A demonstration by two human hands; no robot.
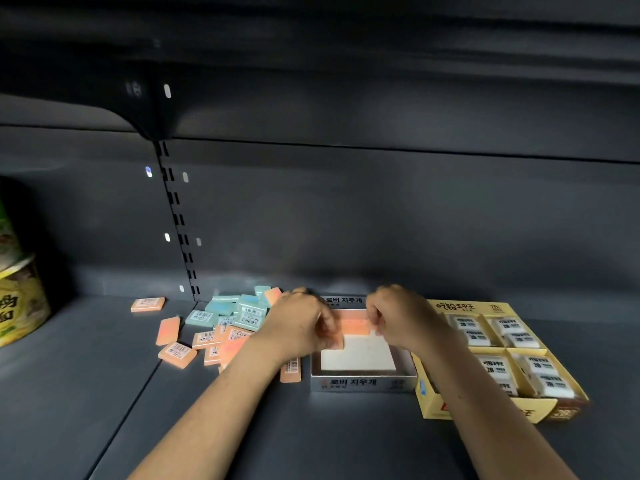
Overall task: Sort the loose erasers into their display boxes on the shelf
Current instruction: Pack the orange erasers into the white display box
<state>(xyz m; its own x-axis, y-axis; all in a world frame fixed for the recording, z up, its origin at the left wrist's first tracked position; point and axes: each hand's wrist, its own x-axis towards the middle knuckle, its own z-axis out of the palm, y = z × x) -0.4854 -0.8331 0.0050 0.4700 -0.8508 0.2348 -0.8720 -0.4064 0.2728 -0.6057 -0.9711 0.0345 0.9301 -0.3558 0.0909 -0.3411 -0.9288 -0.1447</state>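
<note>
A pile of loose orange erasers (177,355) and teal erasers (225,310) lies on the dark shelf, left of centre. A silver display box (360,382) with a white floor stands in the middle. Over its far part, my left hand (298,323) and my right hand (401,317) together pinch orange erasers (355,325), set on edge along the back wall. One more orange eraser (291,370) lies just left of the box.
A yellow display box (433,396) with wrapped white erasers (498,368) in four compartments sits right of the silver box. Cup noodle tubs (17,299) stand at the far left. A slotted upright (180,220) runs up the back wall.
</note>
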